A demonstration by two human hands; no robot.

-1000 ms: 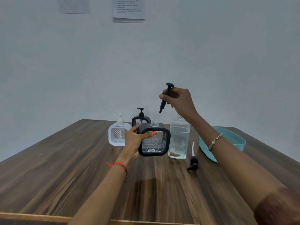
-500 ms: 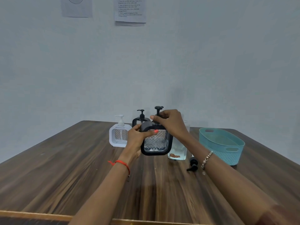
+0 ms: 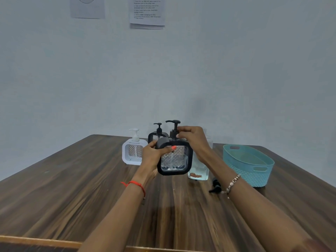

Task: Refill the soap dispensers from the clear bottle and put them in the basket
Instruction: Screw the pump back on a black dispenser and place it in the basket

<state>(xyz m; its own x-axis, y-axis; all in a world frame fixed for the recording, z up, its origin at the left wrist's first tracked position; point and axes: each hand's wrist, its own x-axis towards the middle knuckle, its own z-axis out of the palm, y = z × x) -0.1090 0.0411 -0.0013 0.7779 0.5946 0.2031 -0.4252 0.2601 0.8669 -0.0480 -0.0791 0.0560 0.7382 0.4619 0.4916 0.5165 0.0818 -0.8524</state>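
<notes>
Grey wall with two papers [image 3: 147, 12] pinned high backs a dark wood bench [image 3: 72, 188]. Toward the middle of the far edge the left hand [image 3: 151, 157] grips the black dispenser [image 3: 175, 160] by its left side, thumb laid across the front of the frame. It appears to be held just off the bench with a slight tilt. The right hand [image 3: 192, 140] comes over the top with the wrist bent down, fingertips pinching the collar of the pump [image 3: 173, 130] where it meets the neck. Both forearms reach in from the near edge and converge on it, and the right one crosses in front of the bottle [image 3: 199, 171], which stands just behind and to the right. This looks like screwing the pump back on. To do it well, hold the body level and steady in the left hand and seat the collar square on the thread. Turn with the fingertips only and stop when it snugs, since a cocked start would cross-thread and leak. How full it is I cannot tell. A white dispenser [image 3: 134, 153] and a second black dispenser [image 3: 157, 136] stand closer to the far edge. A loose pump [image 3: 215, 186] lies beside the bottle, partly behind the right forearm. The basket [image 3: 251, 171] sits by the right edge, with no dispenser in it yet.
</notes>
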